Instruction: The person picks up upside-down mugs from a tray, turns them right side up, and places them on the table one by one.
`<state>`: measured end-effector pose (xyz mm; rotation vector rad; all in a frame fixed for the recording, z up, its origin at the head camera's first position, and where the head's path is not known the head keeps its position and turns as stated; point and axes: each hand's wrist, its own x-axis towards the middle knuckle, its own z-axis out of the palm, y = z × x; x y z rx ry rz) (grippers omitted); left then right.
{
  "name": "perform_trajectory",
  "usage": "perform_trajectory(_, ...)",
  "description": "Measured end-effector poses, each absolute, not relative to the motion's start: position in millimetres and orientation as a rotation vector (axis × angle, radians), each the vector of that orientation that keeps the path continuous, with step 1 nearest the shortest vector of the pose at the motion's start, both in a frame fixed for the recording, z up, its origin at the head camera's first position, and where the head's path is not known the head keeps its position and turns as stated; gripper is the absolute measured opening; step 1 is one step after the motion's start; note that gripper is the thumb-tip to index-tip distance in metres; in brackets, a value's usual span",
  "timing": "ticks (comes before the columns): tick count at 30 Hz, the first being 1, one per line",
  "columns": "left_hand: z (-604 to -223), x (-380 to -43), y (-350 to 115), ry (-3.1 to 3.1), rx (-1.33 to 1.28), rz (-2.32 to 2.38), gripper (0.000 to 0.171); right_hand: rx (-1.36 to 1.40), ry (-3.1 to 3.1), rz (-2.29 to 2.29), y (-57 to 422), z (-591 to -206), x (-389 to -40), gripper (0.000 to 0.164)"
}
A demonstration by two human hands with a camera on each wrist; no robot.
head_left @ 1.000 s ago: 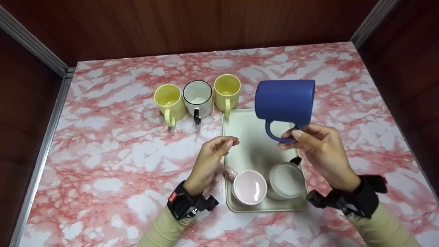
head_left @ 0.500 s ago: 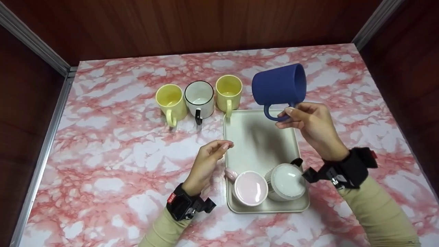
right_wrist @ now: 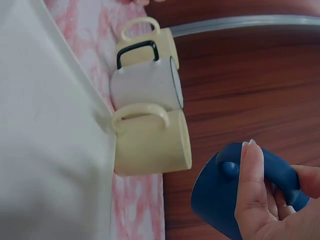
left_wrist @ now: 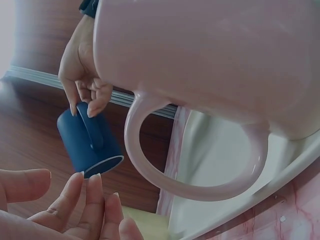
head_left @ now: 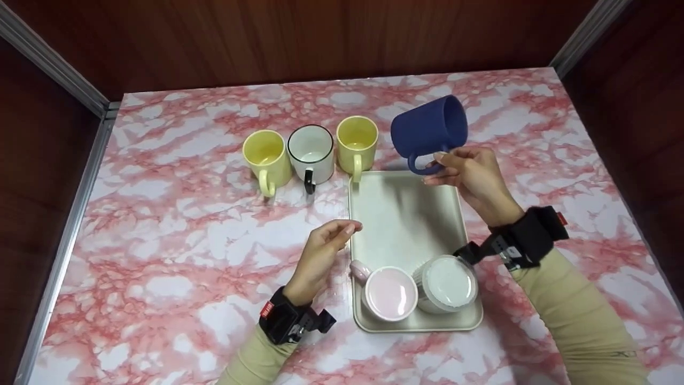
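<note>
By its handle, my right hand (head_left: pixel 483 179) pinches a matte blue mug (head_left: pixel 422 128) above the far end of the cream tray (head_left: pixel 379 230). The mug leans over, its mouth turned up and to the right in the head view. In the right wrist view, thumb and fingers wrap the blue mug's handle (right_wrist: pixel 280 172). My left hand (head_left: pixel 318 256) hovers by the tray's left edge, fingers loosely bent and holding nothing. A pink mug (head_left: pixel 391 294) and a white mug (head_left: pixel 448 283) stand upside down at the tray's near end.
Left of the blue mug, a row of upright mugs stands behind the tray: a yellow mug (head_left: pixel 357 141), a white mug with black rim and handle (head_left: pixel 311 152), another yellow mug (head_left: pixel 266 155). Dark wood panels (head_left: pixel 320 43) enclose the red-and-white marbled table (head_left: pixel 176 230).
My right hand has carried the blue mug away from me and slightly left, and the mug has turned from sideways toward upright. My left hand has barely moved.
</note>
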<state>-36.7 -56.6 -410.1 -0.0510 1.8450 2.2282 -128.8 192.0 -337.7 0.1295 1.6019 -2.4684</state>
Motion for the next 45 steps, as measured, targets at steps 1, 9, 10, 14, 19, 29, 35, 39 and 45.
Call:
perform_trajectory(1, -409.7, -36.6, -56.6, 1.845, -0.052, 2.227, 0.026, 0.147, 1.609, -2.461, 191.3, -338.5, -131.7, 0.011)
perform_trajectory(9, -412.4, -36.7, -57.6, 1.837, -0.072, 2.226, 0.025, 0.248, 1.734, -2.363, 183.8, -343.8, -152.6, 0.011)
perform_trajectory(10, -412.9, -36.7, -57.7, 1.834, -0.074, 2.227, 0.024, 0.259, 1.753, -2.346, 183.2, -345.0, -154.6, 0.011)
perform_trajectory(14, -413.5, -36.3, -58.0, 1.825, -0.084, 2.231, 0.024, 0.312, 1.803, -2.298, 179.8, -351.1, -162.5, 0.01)
perform_trajectory(19, -413.2, -35.8, -57.9, 1.827, -0.093, 2.23, 0.024, 0.359, 1.835, -2.254, 175.7, -358.9, -172.4, 0.011)
perform_trajectory(29, -416.5, -35.5, -58.1, 1.799, -0.094, 2.246, 0.023, 0.391, 2.01, -2.098, 167.8, -372.4, -186.3, 0.03)
perform_trajectory(35, -416.3, -34.9, -58.0, 1.794, -0.093, 2.245, 0.025, 0.392, 2.117, -2.0, 167.1, -380.9, -191.3, 0.024)
perform_trajectory(39, -417.9, -34.9, -58.5, 1.793, -0.094, 2.244, 0.025, 0.399, 2.181, -1.935, 165.1, -385.5, -194.3, 0.022)
perform_trajectory(45, -418.2, -34.4, -59.4, 1.813, -0.092, 2.239, 0.025, 0.414, 2.237, -1.86, 160.6, -389.8, -198.0, 0.016)
